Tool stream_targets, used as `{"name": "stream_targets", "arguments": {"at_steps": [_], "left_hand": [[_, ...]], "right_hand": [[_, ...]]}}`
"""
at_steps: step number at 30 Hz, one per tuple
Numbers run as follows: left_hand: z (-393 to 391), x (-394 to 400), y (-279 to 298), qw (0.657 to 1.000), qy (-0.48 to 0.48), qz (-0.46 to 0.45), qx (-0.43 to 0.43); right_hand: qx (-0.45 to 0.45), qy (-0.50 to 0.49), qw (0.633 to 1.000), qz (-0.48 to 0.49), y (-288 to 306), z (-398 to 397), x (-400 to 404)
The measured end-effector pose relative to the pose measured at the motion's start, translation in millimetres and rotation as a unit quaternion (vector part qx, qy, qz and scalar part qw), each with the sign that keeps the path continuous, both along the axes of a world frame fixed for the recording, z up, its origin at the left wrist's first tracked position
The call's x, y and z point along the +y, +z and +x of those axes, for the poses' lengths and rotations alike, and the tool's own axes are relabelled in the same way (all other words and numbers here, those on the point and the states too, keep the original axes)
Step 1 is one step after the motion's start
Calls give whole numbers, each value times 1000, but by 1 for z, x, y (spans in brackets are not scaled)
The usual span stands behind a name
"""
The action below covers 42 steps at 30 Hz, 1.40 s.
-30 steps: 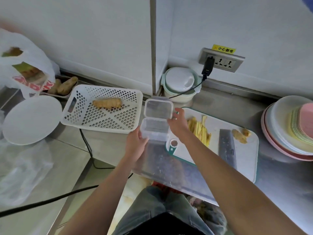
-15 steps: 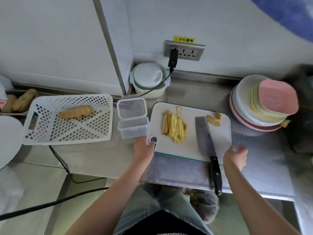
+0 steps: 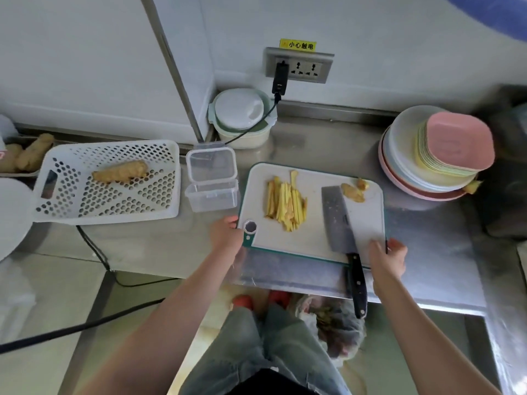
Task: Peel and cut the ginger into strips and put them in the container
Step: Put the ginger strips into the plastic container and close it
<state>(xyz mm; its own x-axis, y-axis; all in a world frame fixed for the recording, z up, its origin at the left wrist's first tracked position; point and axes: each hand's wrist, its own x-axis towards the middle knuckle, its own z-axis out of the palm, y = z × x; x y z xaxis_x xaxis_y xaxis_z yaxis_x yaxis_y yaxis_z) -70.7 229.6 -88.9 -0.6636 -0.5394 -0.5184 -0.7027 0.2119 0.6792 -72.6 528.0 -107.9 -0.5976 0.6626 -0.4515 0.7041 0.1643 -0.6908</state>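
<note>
Two hands hold one white cutting board point(image 3: 313, 238) by its near corners: the left hand point(image 3: 226, 236) grips the corner with the hole, the right hand point(image 3: 387, 256) curls around the other. On the board lie one pile of pale yellow ginger strips point(image 3: 285, 202), thin and uneven, one cleaver point(image 3: 338, 219), and two small ginger offcuts point(image 3: 353, 191). One clear container point(image 3: 212, 192), lid hinged open, stands just left of the board. One unpeeled ginger root point(image 3: 119, 172) lies in one white perforated basket point(image 3: 85, 201).
</note>
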Motion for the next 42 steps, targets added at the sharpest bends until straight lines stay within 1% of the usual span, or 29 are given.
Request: {"name": "stream_targets", "arguments": {"at_steps": [6, 10, 13, 17, 18, 19, 20, 21, 22, 23, 24, 25, 27, 28, 30, 32, 33, 36, 38, 40, 42], "left_hand": [[32, 1, 3, 1000, 1, 10, -15], [51, -1, 1, 999, -27, 12, -18], [63, -4, 3, 999, -42, 20, -15], [63, -11, 5, 996, -64, 45, -31], [58, -14, 11, 997, -36, 66, -22], [51, -18, 17, 995, 18, 98, -8], [43, -24, 26, 985, 89, 146, 6], [33, -31, 32, 967, 151, 204, 19], [22, -36, 42, 943, 195, 269, 30], [10, -41, 51, 918, 224, 326, 37], [-2, -43, 59, 900, 243, 361, 39], [-11, -45, 65, 892, 254, 373, 37], [-26, -48, 65, 888, 258, 379, 30], [-31, -50, 59, 888, 251, 385, 28], [-38, -56, 46, 884, 250, 393, 35], [-42, -63, 29, 897, 246, 367, 32], [-43, -66, 23, 903, 242, 354, 26], [-34, -60, 28, 911, 232, 340, 5], [-20, -54, 35, 910, 245, 335, 11], [-4, -52, 34, 920, 236, 311, 28], [15, -48, 34, 926, 229, 296, 37]], "right_hand": [[-14, -16, 1000, 0, 3, 26, 6], [-16, -10, 1000, 12, 9, 37, 5], [-36, -4, 999, 22, 12, 47, 0], [-52, 3, 998, 36, 18, 50, -3], [-51, 3, 997, 59, 20, 49, -7], [-40, 7, 994, 102, 23, 48, -12], [-13, 20, 988, 151, 24, 45, -20], [31, 47, 981, 184, 27, 42, -31], [81, 93, 974, 190, 29, 38, -43], [127, 156, 964, 171, 32, 32, -59], [163, 224, 951, 141, 35, 26, -75], [175, 291, 933, 120, 37, 20, -92], [143, 402, 896, 121, 36, 9, -122], [108, 429, 889, 121, 32, 4, -135], [32, 429, 894, 126, 22, -2, -154], [-34, 402, 902, 154, 13, -5, -168], [-52, 390, 903, 175, 8, -5, -173], [-60, 367, 898, 236, -3, -3, -184], [-50, 370, 890, 262, -8, -2, -187], [-23, 384, 881, 274, -12, -2, -184], [16, 425, 862, 275, -14, 0, -172]]}}
